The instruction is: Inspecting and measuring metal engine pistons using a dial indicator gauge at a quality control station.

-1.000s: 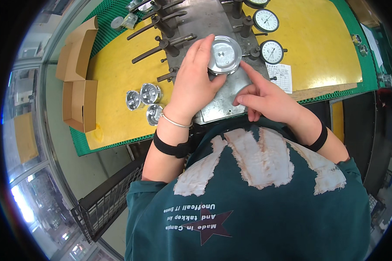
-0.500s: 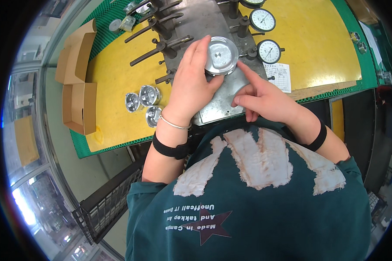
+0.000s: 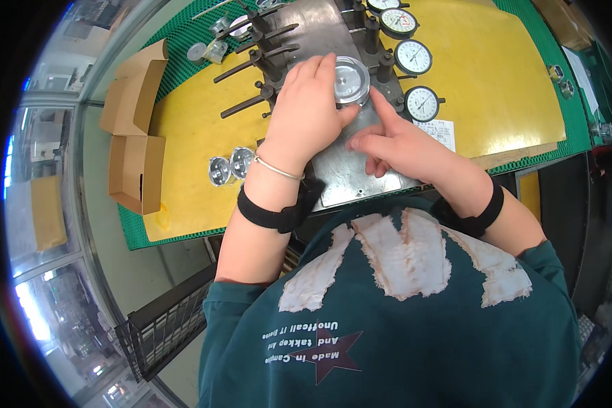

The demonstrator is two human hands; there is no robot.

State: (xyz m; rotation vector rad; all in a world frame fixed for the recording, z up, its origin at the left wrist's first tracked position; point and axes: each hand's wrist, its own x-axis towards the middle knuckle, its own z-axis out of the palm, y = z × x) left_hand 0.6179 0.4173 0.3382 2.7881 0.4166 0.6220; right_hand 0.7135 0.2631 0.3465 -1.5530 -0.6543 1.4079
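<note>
A round silver metal piston (image 3: 351,80), its flat crown facing up, is on the grey steel plate of a gauge fixture (image 3: 336,182). My left hand (image 3: 309,112) is closed around the piston's left side, thumb at its near edge. On the right, my right hand (image 3: 401,143) has its index finger stretched out against the piston's near right edge. The thumb of that hand points left and its other fingers are curled, with nothing visible in them. Two more silver pistons, one at the left (image 3: 219,171) and one beside it (image 3: 242,162), sit hollow side up beside my left wrist.
Several white dial gauges (image 3: 413,57) line the fixture's right side. Dark posts with bars (image 3: 265,66) stand along its left. An open cardboard box (image 3: 136,170) lies on the yellow mat (image 3: 190,143). A printed sheet (image 3: 438,132) is under the nearest gauge.
My hands and the piston have moved farther away along the plate, past the nearest gauge. The whole view has shifted, and a third loose piston is now hidden by my left arm.
</note>
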